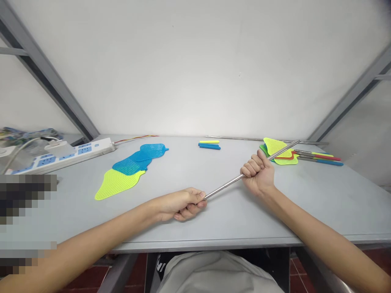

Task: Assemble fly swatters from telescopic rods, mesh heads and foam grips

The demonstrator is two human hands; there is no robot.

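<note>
A thin metal rod (pixel 224 186) slants up to the right above the table, held between both hands. My left hand (pixel 191 203) pinches its lower end, which the fingers hide. Around its upper part my right hand (pixel 258 173) is wrapped in a fist, and the rod's far end sticks out past it. Left of the hands lie a yellow-green fly swatter head (pixel 119 184) and blue fly swatter heads (pixel 131 163), overlapping in a row. Behind the right fist, several fly swatters (pixel 320 158) with red, blue and yellow handles are piled together, their mesh heads (pixel 276 147) stacked.
A yellow handle tube (pixel 209 142) and blue handle tubes (pixel 209 146) lie at the back middle. Long metal rods (pixel 241 138) rest along the wall. A white power strip (pixel 76 151) with plugs and cables occupies the left side. The grey table's front edge (pixel 214 245) runs before my lap.
</note>
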